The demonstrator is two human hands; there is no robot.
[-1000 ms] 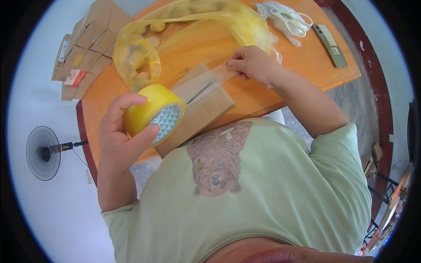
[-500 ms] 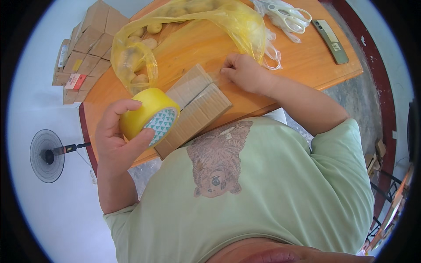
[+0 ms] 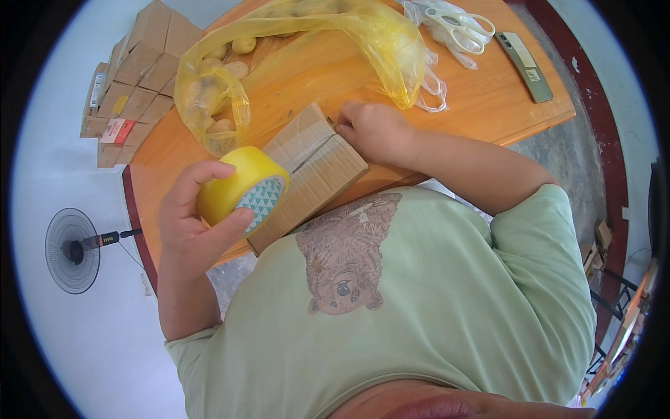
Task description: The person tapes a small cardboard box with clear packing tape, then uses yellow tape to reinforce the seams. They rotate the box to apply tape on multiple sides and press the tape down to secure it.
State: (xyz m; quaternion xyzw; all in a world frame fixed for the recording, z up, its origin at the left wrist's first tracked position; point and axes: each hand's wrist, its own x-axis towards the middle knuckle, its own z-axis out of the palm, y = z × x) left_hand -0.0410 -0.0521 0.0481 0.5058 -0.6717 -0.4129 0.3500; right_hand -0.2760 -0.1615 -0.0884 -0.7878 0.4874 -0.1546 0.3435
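A yellow tape roll (image 3: 230, 181) is gripped in my left hand (image 3: 192, 216), thumb at its patterned core and forefinger over the top. Beneath and beside it, a long cardboard box (image 3: 331, 171) lies diagonally at the table's near edge, a lengthwise seam showing on top. My right hand (image 3: 373, 133) has its fingers curled against the box's far end; their tips are partly hidden, and I cannot make out what they pinch. Beyond the box lies a translucent yellow plastic bag (image 3: 394, 63) with potatoes (image 3: 243, 45) inside.
The wooden table (image 3: 530, 112) also bears stacked cardboard boxes (image 3: 143, 49) at left, white scissors (image 3: 464, 28) on clear plastic bags (image 3: 433, 94), and a green phone-like object (image 3: 523, 66) at right. A black fan (image 3: 73, 251) stands left of the table.
My right hand has come down and left onto the box's end; the strip of clear tape stretched from it earlier no longer shows raised. My left hand and roll shifted only slightly.
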